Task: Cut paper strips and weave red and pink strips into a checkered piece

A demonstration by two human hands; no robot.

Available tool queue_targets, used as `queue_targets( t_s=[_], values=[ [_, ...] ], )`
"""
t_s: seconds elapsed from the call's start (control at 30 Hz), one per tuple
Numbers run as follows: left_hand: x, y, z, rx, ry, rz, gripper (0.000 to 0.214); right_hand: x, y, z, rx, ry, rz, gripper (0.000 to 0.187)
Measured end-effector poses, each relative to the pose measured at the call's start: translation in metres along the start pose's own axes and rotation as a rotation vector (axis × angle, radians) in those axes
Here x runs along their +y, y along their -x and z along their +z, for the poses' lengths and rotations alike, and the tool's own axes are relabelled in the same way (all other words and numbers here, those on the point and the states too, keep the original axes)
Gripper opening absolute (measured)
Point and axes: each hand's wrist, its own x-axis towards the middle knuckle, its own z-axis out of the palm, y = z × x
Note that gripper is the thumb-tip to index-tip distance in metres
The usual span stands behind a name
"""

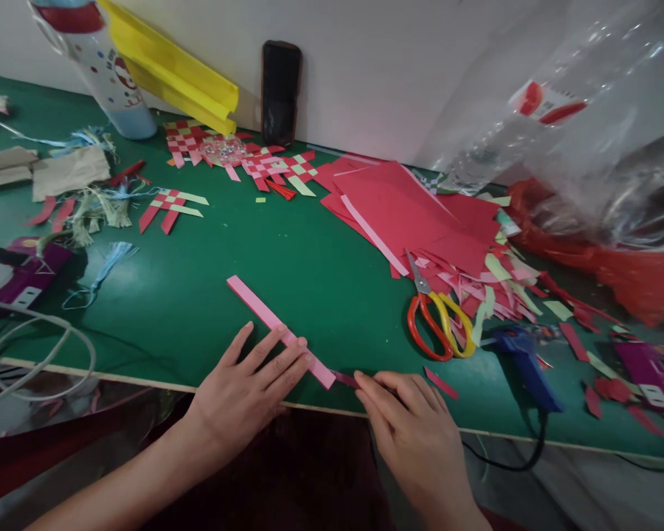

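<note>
Pink paper strip [254, 304] is lying slantwise on the green counter [199, 310], its lower end pointing toward the front edge. The left hand [251, 383] is resting flat across it, fingers stretched out and pressing it down. The right hand [403, 413] is pinching a narrow dark-pink piece [346, 380] between thumb and forefinger — its far tip is reaching the strip's lower end, though whether the two are touching is hard to tell. Near the right hand, a small red scrap [441, 383] is lying by itself. Beyond it, scissors [423, 286] with red and yellow handles are leaning their blades toward a pile of red paper sheets [403, 210], and a blue glue gun [523, 361] is lying to their right. Farther left, a woven paper piece [170, 200] is lying above a light-blue tassel [113, 259] — while a phone [280, 92] is standing against the wall.
</note>
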Motion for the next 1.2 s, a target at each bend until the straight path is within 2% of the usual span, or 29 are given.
queue_targets(
  t_s=[1.2],
  values=[
    [-0.0001, 0.0002, 0.0012, -0.002, -0.017, 0.004, 0.064, 0.0023, -0.0015, 0.0036, 0.011, -0.024, 0.007, 0.019]
  ],
)
